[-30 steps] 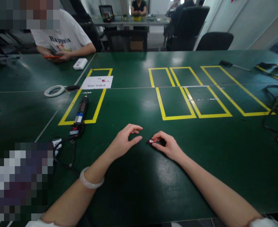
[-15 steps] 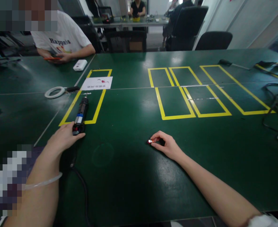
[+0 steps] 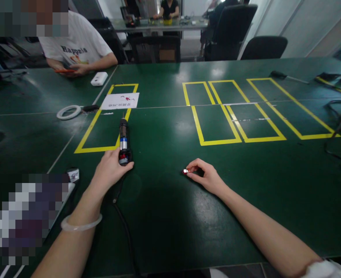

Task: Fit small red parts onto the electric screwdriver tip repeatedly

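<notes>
My left hand [image 3: 111, 168] is closed around the rear end of a black corded electric screwdriver [image 3: 124, 137] with a blue and silver band. Its thin bit points away from me, and its black cable [image 3: 127, 227] trails toward the near edge. Across the table, my right hand [image 3: 207, 175] pinches a small shiny red-and-silver piece [image 3: 185, 171] between thumb and fingers, low over the green tabletop [image 3: 164, 216]. The piece is too small to name. A yellow tape outline [image 3: 98, 149] lies just beyond the screwdriver, with a white paper label [image 3: 120, 100] across it.
More yellow tape rectangles [image 3: 221, 143] mark the right side. A screwdriver [image 3: 288, 76] and dark cables [image 3: 340, 127] lie at far right. On the left are a coiled white cable [image 3: 69, 112], a white box [image 3: 99, 78] and a blurred-out device [image 3: 31, 216]. A person [image 3: 80, 50] sits opposite.
My left hand has carried the electric screwdriver to the right, off the middle of the taped outline, and its cable has followed. My right hand has stayed almost still.
</notes>
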A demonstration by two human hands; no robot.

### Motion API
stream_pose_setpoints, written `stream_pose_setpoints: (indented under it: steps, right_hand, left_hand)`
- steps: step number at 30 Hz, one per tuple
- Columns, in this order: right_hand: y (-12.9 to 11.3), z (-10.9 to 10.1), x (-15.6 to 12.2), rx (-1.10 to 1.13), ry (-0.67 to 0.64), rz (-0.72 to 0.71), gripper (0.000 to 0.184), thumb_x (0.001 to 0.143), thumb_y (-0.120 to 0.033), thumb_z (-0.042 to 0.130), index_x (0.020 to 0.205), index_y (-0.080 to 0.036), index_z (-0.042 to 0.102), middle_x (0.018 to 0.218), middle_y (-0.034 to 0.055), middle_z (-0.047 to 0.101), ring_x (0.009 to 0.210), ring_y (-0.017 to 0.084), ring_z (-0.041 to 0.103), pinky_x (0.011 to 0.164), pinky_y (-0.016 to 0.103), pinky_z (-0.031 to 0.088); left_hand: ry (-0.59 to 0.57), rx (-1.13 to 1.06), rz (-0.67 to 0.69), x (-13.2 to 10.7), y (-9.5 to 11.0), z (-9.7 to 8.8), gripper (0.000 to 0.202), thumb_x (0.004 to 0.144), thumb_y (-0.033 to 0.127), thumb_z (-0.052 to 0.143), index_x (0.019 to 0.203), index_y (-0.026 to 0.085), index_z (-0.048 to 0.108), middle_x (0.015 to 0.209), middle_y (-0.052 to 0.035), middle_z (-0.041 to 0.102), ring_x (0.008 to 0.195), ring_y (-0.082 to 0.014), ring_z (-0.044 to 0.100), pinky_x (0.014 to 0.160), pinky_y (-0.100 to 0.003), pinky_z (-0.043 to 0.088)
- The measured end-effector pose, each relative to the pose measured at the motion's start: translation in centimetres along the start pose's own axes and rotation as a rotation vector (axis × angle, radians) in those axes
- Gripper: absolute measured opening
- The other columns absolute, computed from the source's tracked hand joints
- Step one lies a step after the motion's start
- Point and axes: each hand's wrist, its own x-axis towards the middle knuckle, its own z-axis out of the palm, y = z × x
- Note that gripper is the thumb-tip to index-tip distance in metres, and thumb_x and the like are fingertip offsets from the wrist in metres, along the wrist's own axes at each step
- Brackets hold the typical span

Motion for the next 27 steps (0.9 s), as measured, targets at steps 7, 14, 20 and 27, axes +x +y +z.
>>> stream_pose_setpoints:
  steps: [7, 14, 20, 27]
  right_hand:
    - [0.4, -0.1, 0.0, -0.008, 0.060, -0.001, 0.013, 0.086, -0.026, 0.066, 0.098, -0.020, 0.065, 0.086, 0.0030, 0.065, 0.077, 0.015, 0.062, 0.072, 0.030, 0.050]
    - [1.0, -0.3, 0.1, -0.036, 0.154, -0.011, 0.014, 0.087, -0.026, 0.065, 0.100, -0.019, 0.063, 0.087, 0.0036, 0.063, 0.077, 0.016, 0.061, 0.073, 0.031, 0.051]
    - [1.1, -0.1, 0.0, -0.129, 0.138, -0.041, 0.013, 0.087, -0.021, 0.063, 0.100, -0.021, 0.061, 0.088, 0.0030, 0.062, 0.079, 0.017, 0.060, 0.074, 0.032, 0.051]
    - [0.3, -0.2, 0.0, -0.233, 0.116, -0.106, 0.005, 0.089, -0.021, 0.062, 0.093, -0.022, 0.064, 0.091, 0.0053, 0.065, 0.086, 0.020, 0.062, 0.079, 0.035, 0.051]
  left_hand:
    - [-0.022, -0.054, 0.188, -2.2, 8.8, 1.5, 0.072, 0.081, 0.055, 0.056, 0.138, 0.015, 0.041, 0.120, -0.0139, 0.052, 0.108, -0.0288, 0.055, 0.087, -0.038, 0.049]
    - [-0.015, -0.135, 0.356, -3.8, 14.5, 2.9, 0.078, 0.077, 0.054, 0.065, 0.139, 0.014, 0.040, 0.117, -0.0131, 0.054, 0.104, -0.0282, 0.055, 0.088, -0.039, 0.048]
    - [-0.013, -0.184, 0.421, -4.4, 16.0, 3.7, 0.079, 0.077, 0.054, 0.065, 0.139, 0.013, 0.039, 0.115, -0.0131, 0.054, 0.103, -0.0279, 0.054, 0.088, -0.040, 0.048]
    - [-0.008, -0.193, 0.435, -4.4, 15.9, 3.8, 0.076, 0.078, 0.053, 0.062, 0.139, 0.014, 0.040, 0.113, -0.0134, 0.054, 0.100, -0.0278, 0.055, 0.085, -0.040, 0.047]
